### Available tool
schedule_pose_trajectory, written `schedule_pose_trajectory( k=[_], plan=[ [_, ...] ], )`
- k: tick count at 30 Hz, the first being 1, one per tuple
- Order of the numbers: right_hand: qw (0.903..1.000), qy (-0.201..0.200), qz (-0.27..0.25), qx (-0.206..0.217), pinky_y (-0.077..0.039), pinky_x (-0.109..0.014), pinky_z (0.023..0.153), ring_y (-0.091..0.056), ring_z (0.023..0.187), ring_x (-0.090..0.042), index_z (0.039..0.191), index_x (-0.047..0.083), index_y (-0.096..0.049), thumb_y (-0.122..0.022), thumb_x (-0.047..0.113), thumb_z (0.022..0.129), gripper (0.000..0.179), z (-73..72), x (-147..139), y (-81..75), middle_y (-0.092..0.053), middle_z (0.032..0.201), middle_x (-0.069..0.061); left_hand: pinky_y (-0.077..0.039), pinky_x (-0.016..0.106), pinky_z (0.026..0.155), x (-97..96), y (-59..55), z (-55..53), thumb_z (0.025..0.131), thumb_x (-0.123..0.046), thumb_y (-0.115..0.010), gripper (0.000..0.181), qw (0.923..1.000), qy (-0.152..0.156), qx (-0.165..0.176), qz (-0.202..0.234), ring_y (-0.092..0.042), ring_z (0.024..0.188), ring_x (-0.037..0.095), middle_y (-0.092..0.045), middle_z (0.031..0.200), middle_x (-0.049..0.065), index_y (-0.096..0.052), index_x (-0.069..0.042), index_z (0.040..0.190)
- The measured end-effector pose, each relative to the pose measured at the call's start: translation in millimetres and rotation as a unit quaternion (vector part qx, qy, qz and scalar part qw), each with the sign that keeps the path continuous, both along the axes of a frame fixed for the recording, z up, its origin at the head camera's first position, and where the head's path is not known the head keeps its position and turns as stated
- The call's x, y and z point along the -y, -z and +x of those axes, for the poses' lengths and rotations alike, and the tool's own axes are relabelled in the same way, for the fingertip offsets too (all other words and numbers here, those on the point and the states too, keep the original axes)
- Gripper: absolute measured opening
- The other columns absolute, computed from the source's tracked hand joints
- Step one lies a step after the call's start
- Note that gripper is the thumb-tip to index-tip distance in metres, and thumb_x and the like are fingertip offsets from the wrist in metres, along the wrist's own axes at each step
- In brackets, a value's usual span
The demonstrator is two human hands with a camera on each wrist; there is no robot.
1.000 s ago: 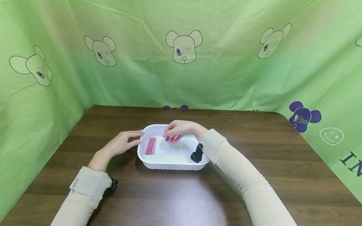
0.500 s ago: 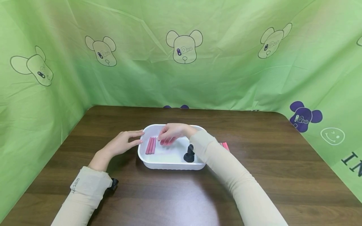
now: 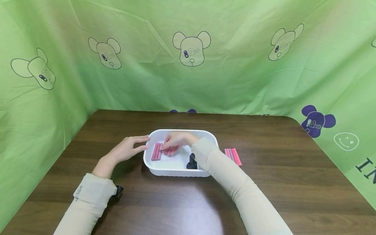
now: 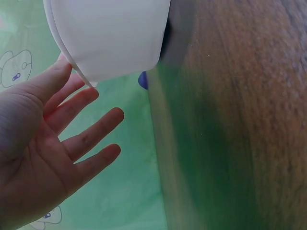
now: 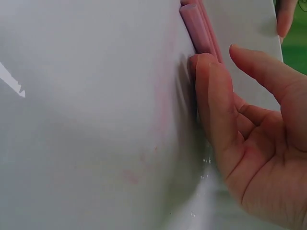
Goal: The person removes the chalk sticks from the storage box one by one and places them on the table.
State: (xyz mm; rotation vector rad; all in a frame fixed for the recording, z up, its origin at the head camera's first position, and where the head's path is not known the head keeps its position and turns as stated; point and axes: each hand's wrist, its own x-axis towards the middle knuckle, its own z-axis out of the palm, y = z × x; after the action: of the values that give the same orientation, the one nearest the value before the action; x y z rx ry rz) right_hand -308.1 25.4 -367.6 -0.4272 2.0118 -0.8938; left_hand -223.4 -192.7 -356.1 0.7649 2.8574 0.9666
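Observation:
A white plastic tray (image 3: 179,173) stands on the wooden table. Inside its left end, three thin pink sticks (image 3: 156,152) lie side by side. My right hand (image 3: 176,142) reaches down into the tray, its fingertips at the rightmost stick. In the right wrist view, those fingers touch the end of a pink stick (image 5: 195,26), and the thumb stands apart from it. My left hand (image 3: 129,148) rests at the tray's left rim with extended fingers. The left wrist view has its thumb and fingertips at the rim and the other fingers spread in the air.
Several more pink and lilac sticks (image 3: 233,157) lie in a row on the table, right of the tray. Black wrist cameras (image 3: 192,162) sit under both cuffs. A green printed cloth (image 3: 191,81) hangs behind and along the sides of the table (image 3: 164,202).
My right hand has moved left and lower in the tray, up to the three sticks. Its sleeve has uncovered the sticks on the table. The left hand stays at the rim.

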Motion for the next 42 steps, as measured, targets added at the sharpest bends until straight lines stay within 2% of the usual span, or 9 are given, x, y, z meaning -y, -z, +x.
schedule_pose_trajectory(
  k=[9,17,26,32,42],
  plan=[
    [0.9994,0.032,0.012,-0.003,-0.053,-0.016,0.052,-0.059,0.050,-0.007,0.071,0.006,-0.063,-0.065,0.021,0.088,0.023,5.4,7.0,-0.6,-0.064,0.061,-0.003,-0.038,0.051,0.106,0.2,0.1,-0.2,0.090,-0.020,-0.061,0.044,1.0000,-0.002,0.003,0.005,-0.048,0.127,0.036,-0.052,0.134,0.019,-0.054,-0.001,0.129],
    [0.9981,0.047,0.020,-0.033,-0.051,-0.015,0.050,-0.058,0.047,-0.007,0.064,0.006,-0.061,-0.067,0.021,0.086,0.027,9.0,11.8,0.9,-0.061,0.055,-0.002,-0.038,0.052,0.105,-0.3,-2.0,1.1,0.091,-0.021,-0.060,0.043,1.0000,0.002,0.004,0.002,-0.048,0.126,0.038,-0.052,0.134,0.020,-0.054,0.000,0.129],
    [0.9984,0.044,0.024,-0.024,-0.050,-0.014,0.049,-0.058,0.046,-0.006,0.066,0.005,-0.063,-0.067,0.015,0.086,0.023,7.5,12.8,0.1,-0.062,0.054,-0.001,-0.039,0.051,0.105,-1.0,-1.8,0.7,0.091,-0.020,-0.060,0.043,1.0000,0.004,-0.002,0.003,-0.048,0.126,0.037,-0.052,0.134,0.020,-0.055,0.000,0.128],
    [0.9993,0.035,0.012,0.006,-0.049,-0.013,0.050,-0.059,0.050,-0.006,0.074,0.001,-0.066,-0.065,0.010,0.087,0.016,3.5,9.7,0.7,-0.065,0.058,-0.002,-0.039,0.051,0.105,-0.6,-0.7,0.3,0.091,-0.020,-0.060,0.043,1.0000,0.004,-0.004,0.003,-0.048,0.126,0.037,-0.052,0.134,0.020,-0.055,0.001,0.128],
    [0.9988,0.024,-0.012,0.041,-0.050,-0.013,0.053,-0.059,0.053,-0.005,0.074,0.004,-0.061,-0.057,0.008,0.090,0.017,-0.2,-0.2,-4.3,-0.064,0.061,-0.001,-0.039,0.051,0.105,-0.5,-0.8,0.8,0.091,-0.021,-0.060,0.043,1.0000,0.003,0.001,0.002,-0.048,0.126,0.037,-0.052,0.134,0.020,-0.055,0.000,0.129]
  ],
)
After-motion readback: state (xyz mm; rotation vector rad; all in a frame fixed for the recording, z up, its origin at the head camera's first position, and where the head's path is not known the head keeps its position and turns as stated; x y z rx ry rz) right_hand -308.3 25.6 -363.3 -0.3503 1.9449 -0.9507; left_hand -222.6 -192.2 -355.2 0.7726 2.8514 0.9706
